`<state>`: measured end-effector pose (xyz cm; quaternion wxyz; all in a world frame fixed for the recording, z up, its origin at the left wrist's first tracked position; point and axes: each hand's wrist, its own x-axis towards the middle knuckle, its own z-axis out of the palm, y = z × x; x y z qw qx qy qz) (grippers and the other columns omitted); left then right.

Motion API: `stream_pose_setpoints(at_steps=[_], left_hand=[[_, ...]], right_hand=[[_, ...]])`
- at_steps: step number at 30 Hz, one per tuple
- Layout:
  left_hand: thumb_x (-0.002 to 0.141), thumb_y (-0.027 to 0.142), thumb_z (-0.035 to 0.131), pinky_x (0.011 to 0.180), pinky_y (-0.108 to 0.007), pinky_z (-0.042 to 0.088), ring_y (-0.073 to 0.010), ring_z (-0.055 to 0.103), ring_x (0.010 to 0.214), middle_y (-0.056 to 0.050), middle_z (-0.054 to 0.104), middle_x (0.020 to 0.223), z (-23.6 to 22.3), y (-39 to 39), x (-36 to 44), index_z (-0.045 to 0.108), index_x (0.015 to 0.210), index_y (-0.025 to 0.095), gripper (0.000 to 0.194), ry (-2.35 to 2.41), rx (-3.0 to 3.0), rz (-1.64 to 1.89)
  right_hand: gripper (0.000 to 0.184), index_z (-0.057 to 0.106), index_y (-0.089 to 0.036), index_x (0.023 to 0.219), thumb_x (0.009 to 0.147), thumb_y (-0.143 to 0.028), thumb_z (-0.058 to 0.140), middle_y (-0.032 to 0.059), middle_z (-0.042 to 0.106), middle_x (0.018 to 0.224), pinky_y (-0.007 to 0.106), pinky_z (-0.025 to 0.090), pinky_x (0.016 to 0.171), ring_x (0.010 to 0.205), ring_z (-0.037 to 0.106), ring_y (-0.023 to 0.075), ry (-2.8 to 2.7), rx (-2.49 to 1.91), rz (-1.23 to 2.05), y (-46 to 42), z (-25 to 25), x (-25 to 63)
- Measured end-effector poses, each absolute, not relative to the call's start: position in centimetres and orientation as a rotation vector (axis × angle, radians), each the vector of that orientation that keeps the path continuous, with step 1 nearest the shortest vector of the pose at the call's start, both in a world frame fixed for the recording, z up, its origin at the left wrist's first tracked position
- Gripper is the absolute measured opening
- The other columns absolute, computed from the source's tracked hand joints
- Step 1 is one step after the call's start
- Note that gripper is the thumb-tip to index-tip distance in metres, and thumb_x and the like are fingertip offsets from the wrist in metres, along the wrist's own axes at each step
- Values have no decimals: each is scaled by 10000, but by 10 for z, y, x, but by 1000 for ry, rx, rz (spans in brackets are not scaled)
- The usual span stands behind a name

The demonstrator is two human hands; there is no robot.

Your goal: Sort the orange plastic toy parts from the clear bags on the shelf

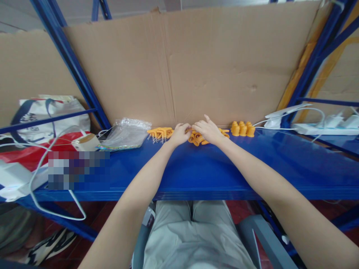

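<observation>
Both hands meet over a group of small orange plastic pieces point(197, 139) on the blue shelf. My left hand point(181, 135) has its fingers curled together at the left of this group. Fingertips of my right hand point(208, 130) come down close to those of the left, with one finger raised. A bit of orange shows between the two hands, but its shape is mostly hidden. Left of the hands lie orange pieces with thin metal chains point(160, 133). Several orange knobbed pieces point(242, 129) stand upright in a cluster to the right.
Clear plastic bags point(127, 133) lie at the left. Beyond them are a red bag point(30, 152), a white tote bag point(56, 116) and white cables. A power strip point(316, 129) sits at the right. Cardboard point(224, 67) closes off the back of the blue shelf point(202, 172).
</observation>
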<state>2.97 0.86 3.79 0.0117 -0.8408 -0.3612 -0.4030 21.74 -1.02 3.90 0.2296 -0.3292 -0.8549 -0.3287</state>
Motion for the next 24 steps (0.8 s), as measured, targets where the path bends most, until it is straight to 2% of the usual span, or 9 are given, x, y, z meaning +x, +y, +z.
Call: stream_pose_setpoints(at_steps=[4, 8, 12, 17, 21, 24], left_hand=[[798, 166, 588, 779, -335, 522, -163, 609, 674, 4, 629, 660, 37, 12, 30, 562, 676, 203, 130, -1195, -2770, -1410], [777, 90, 578, 597, -234, 474, -103, 548, 562, 35, 580, 604, 38, 12, 31, 564, 677, 184, 138, -1305, -2951, -1618], [756, 58, 573, 517, -196, 424, -78, 497, 490, 48, 533, 540, 43, 10, 28, 544, 652, 172, 158, -1416, -3108, -1657], [820, 136, 554, 543, -218, 420, -94, 505, 512, 32, 548, 554, 44, 6, 25, 546, 653, 170, 171, -1417, -3049, -1474], [850, 184, 525, 725, -295, 475, -162, 609, 690, -25, 662, 699, 39, 3, 27, 611, 747, 169, 135, -1198, -2750, -1156], [859, 182, 488, 877, -367, 464, -204, 654, 785, -65, 705, 788, 36, -2, 29, 643, 810, 161, 165, -1080, -2620, -891]], right_hand=[[323, 621, -191, 1119, 966, -89, 356, 72, 665, 1033, 566, 270, 1152, 973, 557, 216, -2364, -885, -933, -10, 40, 219], [331, 617, -196, 1125, 950, -67, 367, 70, 664, 1049, 556, 271, 1155, 980, 561, 209, -2365, -865, -933, -9, 40, 219], [304, 609, -185, 1127, 945, -70, 395, 72, 664, 1044, 561, 266, 1154, 981, 569, 207, -2378, -845, -942, -8, 40, 218], [294, 610, -176, 1123, 937, -69, 409, 75, 670, 1036, 565, 252, 1162, 998, 586, 212, -2410, -874, -930, -10, 41, 217], [274, 610, -138, 1142, 927, -89, 447, 107, 681, 1048, 570, 212, 1180, 1035, 608, 231, -2440, -1010, -854, -15, 39, 217], [273, 600, -124, 1171, 915, -121, 503, 126, 689, 1087, 571, 210, 1178, 1071, 624, 242, -2485, -1112, -724, -16, 35, 217]])
